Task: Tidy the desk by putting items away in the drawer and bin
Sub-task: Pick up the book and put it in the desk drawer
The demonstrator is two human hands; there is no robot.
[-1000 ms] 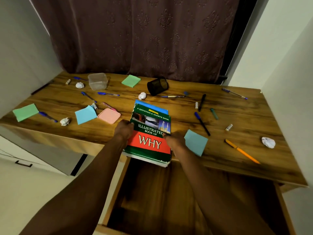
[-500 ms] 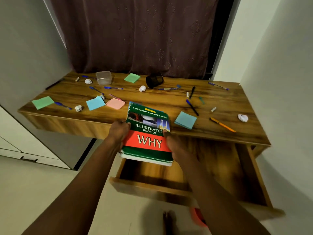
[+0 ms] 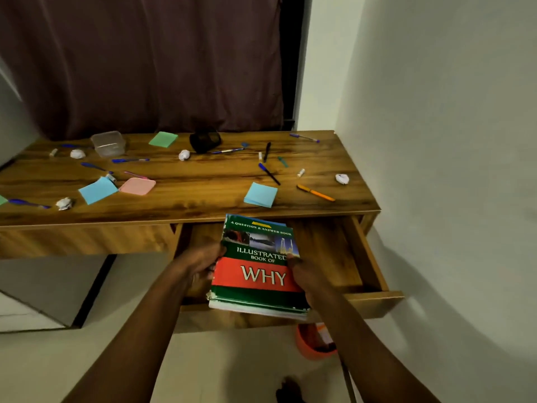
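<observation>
A green and red book stack (image 3: 257, 266), titled "Illustrated Book of WHY", hangs over the open wooden drawer (image 3: 369, 266) below the desk's front edge. My left hand (image 3: 200, 264) grips its left side and my right hand (image 3: 306, 274) grips its right side. A blue cover peeks out under the top book. An orange bin (image 3: 312, 341) stands on the floor under the drawer, partly hidden by my right arm.
The desk (image 3: 203, 184) carries several pens, crumpled paper balls (image 3: 342, 178), blue sticky pads (image 3: 260, 194), a green pad (image 3: 163, 139), a pink lid (image 3: 137, 186), a clear tub (image 3: 108, 143) and a tipped black pen holder (image 3: 204, 140). A wall stands close on the right.
Both hands have carried the books off the desk top and down over the open drawer. The view has pulled back, and the bin now shows.
</observation>
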